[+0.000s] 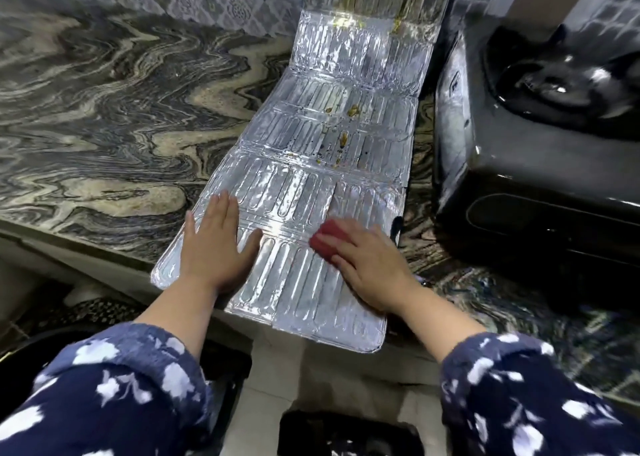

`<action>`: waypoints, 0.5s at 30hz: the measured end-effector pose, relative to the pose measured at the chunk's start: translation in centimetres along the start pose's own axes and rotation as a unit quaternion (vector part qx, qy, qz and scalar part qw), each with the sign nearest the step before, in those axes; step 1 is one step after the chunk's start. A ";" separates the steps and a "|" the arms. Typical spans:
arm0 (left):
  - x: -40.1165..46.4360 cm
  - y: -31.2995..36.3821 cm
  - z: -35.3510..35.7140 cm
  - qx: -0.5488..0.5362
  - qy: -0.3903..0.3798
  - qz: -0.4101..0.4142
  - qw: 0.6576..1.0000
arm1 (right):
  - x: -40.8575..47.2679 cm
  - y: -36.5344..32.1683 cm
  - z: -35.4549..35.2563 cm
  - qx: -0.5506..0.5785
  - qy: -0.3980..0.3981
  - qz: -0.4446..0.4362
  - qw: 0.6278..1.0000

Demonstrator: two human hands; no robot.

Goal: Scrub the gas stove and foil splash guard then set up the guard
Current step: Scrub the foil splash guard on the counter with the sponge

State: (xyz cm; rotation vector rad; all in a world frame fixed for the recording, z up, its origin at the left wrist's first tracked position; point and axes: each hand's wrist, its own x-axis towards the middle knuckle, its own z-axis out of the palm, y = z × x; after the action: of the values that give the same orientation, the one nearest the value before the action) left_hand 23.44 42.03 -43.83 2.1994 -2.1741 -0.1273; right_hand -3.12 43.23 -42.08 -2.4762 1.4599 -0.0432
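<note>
The right hand point(372, 268) covers most of the red sponge point(323, 239); only its upper left end shows, and motion blur softens it. The foil guard point(311, 185) runs out of the frame at the top centre, so its far panel is cut off, and its near right corner is hidden under the right wrist. The stove point(540, 150) is cut by the right edge; its burner is only partly seen. Both sleeves point(114, 393) run off the bottom edge. A dark object point(346, 435) at the bottom centre is too blurred and cropped to identify.
</note>
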 end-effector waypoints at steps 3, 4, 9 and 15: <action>0.0 0.0 0.0 -0.006 0.004 0.004 1.000 | 3.7 2.9 -0.8 -0.007 0.037 0.084 0.996; 0.0 -0.1 0.0 -0.009 0.004 0.005 1.000 | 5.0 3.7 -1.1 -0.007 0.044 0.104 0.994; 0.0 -0.2 0.2 -0.004 0.009 0.009 1.000 | 8.6 5.2 -2.1 -0.008 0.058 0.137 0.989; -1.7 -1.8 -0.2 -0.010 -0.025 0.011 1.000 | 6.8 3.0 -1.2 0.008 0.074 0.121 0.990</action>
State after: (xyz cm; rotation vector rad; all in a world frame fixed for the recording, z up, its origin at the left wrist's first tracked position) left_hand 25.24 43.74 -43.73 2.1837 -2.2107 -0.2049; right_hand -2.54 35.73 -42.39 -2.3071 1.8029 -0.1952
